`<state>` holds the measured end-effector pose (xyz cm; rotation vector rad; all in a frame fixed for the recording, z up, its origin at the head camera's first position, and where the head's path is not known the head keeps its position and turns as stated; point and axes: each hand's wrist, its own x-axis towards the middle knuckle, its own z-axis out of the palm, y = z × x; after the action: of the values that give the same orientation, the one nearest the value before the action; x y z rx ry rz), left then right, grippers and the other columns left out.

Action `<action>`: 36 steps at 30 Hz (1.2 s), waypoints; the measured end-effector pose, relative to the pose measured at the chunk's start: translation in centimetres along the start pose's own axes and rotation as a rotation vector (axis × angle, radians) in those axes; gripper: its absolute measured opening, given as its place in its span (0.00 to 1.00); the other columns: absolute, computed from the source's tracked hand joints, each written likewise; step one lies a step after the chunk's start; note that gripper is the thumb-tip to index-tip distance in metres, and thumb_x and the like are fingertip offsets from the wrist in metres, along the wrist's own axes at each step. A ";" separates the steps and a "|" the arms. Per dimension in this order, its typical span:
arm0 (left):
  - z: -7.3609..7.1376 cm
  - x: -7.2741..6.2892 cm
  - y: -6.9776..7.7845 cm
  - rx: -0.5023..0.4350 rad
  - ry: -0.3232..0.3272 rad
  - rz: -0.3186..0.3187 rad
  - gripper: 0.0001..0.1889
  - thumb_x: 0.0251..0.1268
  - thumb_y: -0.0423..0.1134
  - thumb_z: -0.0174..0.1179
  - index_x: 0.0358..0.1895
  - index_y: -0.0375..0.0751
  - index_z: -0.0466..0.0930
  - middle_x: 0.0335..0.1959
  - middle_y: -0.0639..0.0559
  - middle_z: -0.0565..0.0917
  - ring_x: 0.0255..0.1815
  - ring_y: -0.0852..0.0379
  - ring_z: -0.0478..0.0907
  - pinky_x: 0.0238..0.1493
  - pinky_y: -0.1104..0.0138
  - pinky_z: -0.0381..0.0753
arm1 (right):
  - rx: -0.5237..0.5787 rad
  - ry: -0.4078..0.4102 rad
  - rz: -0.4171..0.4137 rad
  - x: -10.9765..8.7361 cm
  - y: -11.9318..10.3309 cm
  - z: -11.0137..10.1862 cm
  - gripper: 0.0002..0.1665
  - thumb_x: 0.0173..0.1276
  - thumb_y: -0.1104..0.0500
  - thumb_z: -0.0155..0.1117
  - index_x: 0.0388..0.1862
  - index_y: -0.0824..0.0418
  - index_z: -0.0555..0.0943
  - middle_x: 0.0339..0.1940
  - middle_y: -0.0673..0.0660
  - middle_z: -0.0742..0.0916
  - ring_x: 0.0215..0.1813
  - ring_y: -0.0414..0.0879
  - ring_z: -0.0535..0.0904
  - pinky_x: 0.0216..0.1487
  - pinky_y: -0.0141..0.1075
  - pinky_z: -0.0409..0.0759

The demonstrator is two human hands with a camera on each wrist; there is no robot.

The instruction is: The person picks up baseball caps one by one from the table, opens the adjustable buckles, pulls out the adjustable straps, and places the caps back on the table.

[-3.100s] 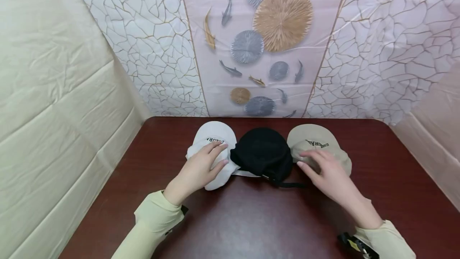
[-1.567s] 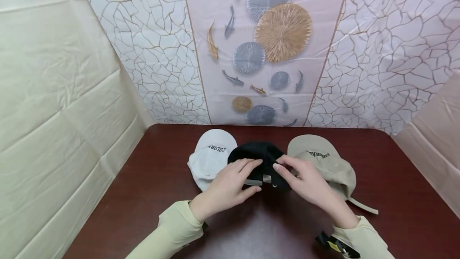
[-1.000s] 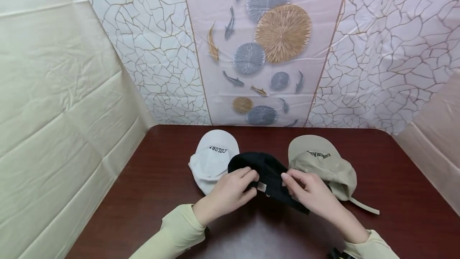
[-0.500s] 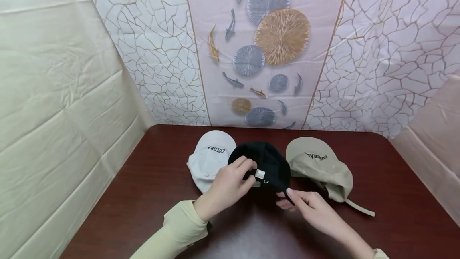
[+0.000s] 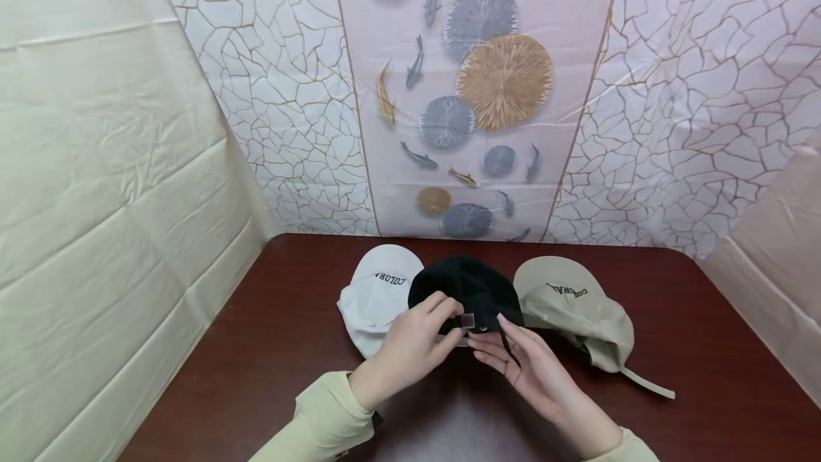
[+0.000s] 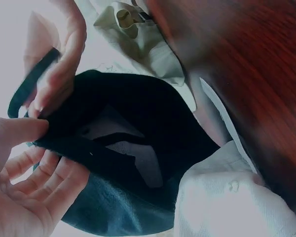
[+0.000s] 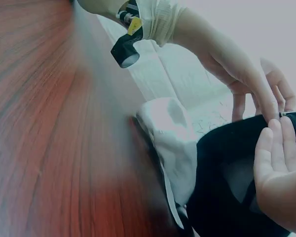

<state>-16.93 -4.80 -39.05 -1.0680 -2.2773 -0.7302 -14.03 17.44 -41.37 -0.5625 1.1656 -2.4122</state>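
A black cap (image 5: pixel 474 280) is tilted up on the table, its back edge and metal buckle (image 5: pixel 467 321) toward me. My left hand (image 5: pixel 410 344) pinches that back edge beside the buckle; in the left wrist view its thumb lies on one side and its fingers (image 6: pixel 64 182) on the other. My right hand (image 5: pixel 535 376) is at the cap's other back corner, thumb on the fabric and fingers extended under the edge toward the left fingertips. The loose black strap (image 6: pixel 32 84) runs across the right hand. Fabric between the right thumb and fingers is partly hidden.
A white cap (image 5: pixel 381 294) lies against the black cap's left side, partly behind my left hand. To the right a beige cap (image 5: pixel 577 309) lies with its strap (image 5: pixel 648 382) trailing on the dark red table (image 5: pixel 276 348). A patterned cloth wall (image 5: pixel 308 127) stands behind.
Both hands came from the outer caps to the black cap and tilted it. The right hand pulled its strap down to the right, then moved back up and left toward the buckle.
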 end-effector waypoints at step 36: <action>-1.1 -0.2 0.5 0.026 -0.068 -0.128 0.15 0.67 0.46 0.60 0.22 0.51 0.69 0.21 0.63 0.67 0.20 0.68 0.65 0.21 0.76 0.62 | -0.121 0.107 -0.152 1.3 2.1 2.2 0.22 0.82 0.66 0.45 0.50 0.57 0.88 0.50 0.54 0.89 0.57 0.41 0.83 0.63 0.35 0.75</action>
<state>-16.19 -5.31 -38.24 -0.9559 -2.4239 -0.7229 -13.61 14.24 -41.56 -0.5843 1.3661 -2.5399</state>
